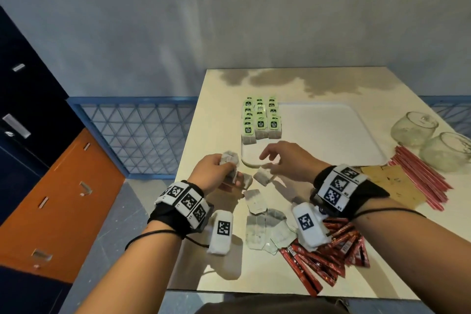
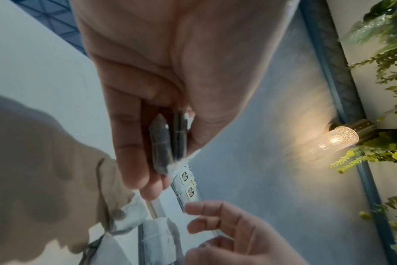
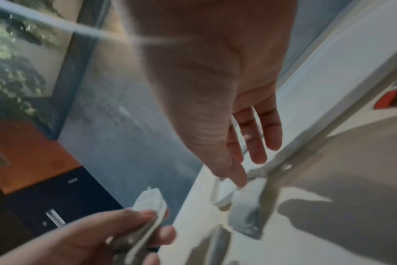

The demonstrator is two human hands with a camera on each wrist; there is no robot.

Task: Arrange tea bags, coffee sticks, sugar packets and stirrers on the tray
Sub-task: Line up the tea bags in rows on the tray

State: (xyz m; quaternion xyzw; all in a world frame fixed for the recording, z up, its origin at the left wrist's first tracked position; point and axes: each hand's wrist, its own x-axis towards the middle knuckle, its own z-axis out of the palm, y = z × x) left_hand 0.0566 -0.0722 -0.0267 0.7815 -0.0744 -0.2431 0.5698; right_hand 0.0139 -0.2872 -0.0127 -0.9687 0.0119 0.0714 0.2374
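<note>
1. The left hand grips a small stack of tea bags above the surface.
2. The right hand, fingers loose, touches a lone tea bag beside the tray.
3. Rows of tea bags fill the tray's left end.

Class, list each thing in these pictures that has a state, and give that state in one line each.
Left hand: holds a stack of tea bags.
Right hand: open, fingertips at a loose tea bag on the table.
Tray: tea bag rows at its left end, rest bare.
Coffee sticks: heaped off the tray.
Stirrers: off the tray.
Glass jars: tipped over.
</note>
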